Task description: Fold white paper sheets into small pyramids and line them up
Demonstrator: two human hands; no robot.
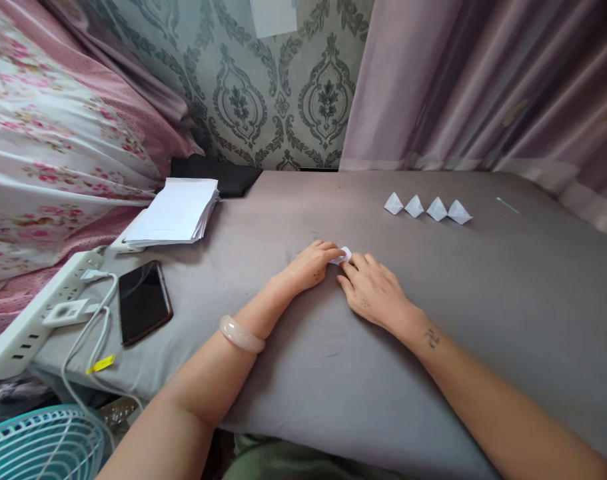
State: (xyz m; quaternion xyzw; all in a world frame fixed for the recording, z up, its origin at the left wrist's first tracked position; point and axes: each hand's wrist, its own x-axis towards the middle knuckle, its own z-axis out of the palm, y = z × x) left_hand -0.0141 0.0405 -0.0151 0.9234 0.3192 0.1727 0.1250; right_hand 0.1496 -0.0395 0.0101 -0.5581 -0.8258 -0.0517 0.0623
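Note:
A small piece of folded white paper (344, 255) lies on the grey-covered surface between my hands. My left hand (316, 262) has its fingers closed on the paper's left side, thumb and fingertips together. From the right, my right hand (376, 287) grips the other edge, its fingertips bent onto it. Fingers cover much of the paper, so its exact fold is hidden. Farther back to the right, several folded white paper pieces (437, 209) with pointed tops stand in a row.
A stack of white paper (176, 210) sits at the back left by a black flat item (216, 175). Nearer are a phone (144, 301), a power strip (43, 310) with white cables, and a teal fan (46, 443). A thin pale stick (508, 205) lies far right.

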